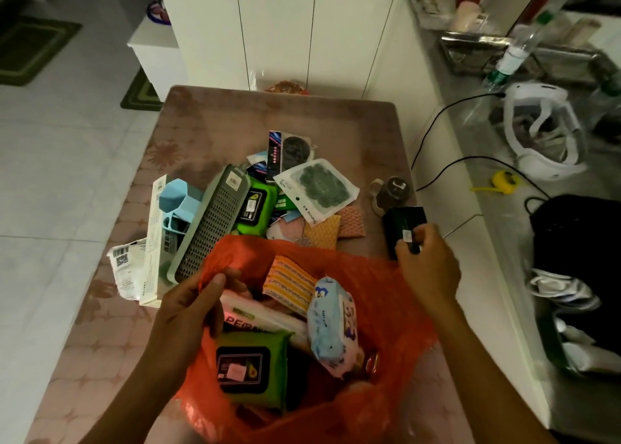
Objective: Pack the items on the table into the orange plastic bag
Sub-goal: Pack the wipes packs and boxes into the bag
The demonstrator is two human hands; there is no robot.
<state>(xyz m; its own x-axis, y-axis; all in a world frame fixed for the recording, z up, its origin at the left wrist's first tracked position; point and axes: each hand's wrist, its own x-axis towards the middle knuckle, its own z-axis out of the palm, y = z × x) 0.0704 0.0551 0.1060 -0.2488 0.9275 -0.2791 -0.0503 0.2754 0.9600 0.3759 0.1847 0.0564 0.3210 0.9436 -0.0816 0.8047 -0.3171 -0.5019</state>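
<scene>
The orange plastic bag [386, 295] lies open on the near part of the table. Inside it I see a green wipes pack [252, 369], a pale blue tissue pack [332, 322] and striped orange sponges [289, 284]. My left hand [191, 305] pinches the bag's left rim and holds it up. My right hand [426, 262] grips a small black box [401, 225] at the table's right edge, just beyond the bag. Behind the bag lies a pile: a grey perforated tray [211, 221], a blue cup [178, 205], another green wipes pack [255, 208] and flat packets [316, 188].
The table [111, 336] has a pinkish patterned cover. A small dark jar [391, 193] stands near its right edge. White cabinets [279, 30] rise behind the table. On the floor at the right are black cables [433, 131], a white bag [541, 131], a yellow tape measure [504, 179] and a black bag [581, 242].
</scene>
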